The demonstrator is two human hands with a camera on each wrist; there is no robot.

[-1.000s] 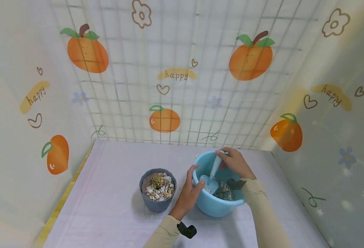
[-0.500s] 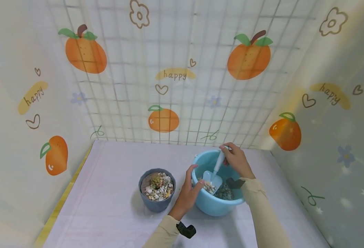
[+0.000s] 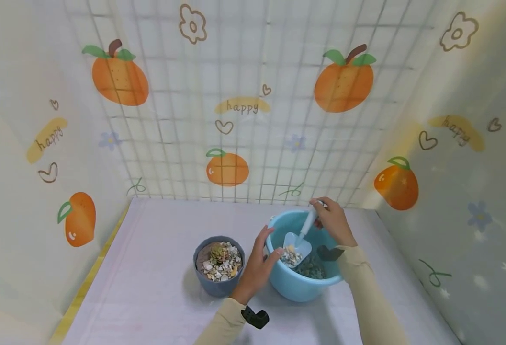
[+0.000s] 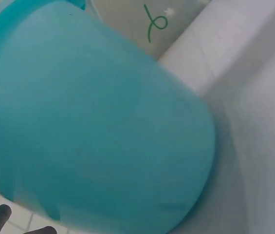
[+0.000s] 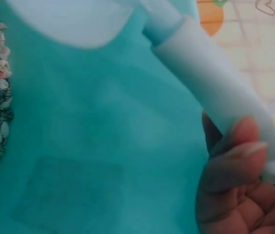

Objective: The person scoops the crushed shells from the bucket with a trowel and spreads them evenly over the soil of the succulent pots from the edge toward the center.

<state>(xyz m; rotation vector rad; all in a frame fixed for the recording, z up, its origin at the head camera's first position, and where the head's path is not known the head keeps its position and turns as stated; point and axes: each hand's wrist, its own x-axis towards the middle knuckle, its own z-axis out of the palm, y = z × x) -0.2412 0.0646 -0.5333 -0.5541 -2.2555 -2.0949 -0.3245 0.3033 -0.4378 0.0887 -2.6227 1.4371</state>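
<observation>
While bracing bucket (image 3: 301, 291) with outspread left hand (image 3: 257, 263), gripping shovel (image 3: 306, 228) in right hand (image 3: 335, 224), scooping shell gravel (image 3: 291, 258), likely needing level lifting next.

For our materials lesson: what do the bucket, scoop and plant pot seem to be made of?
Bucket: likely plastic, softly shiny; smooth, evenly coloured wall.
Scoop: probably plastic, smooth; evenly pale, no visible grain.
Plant pot: matte, few highlights; plastic or ceramic, unclear.
</observation>
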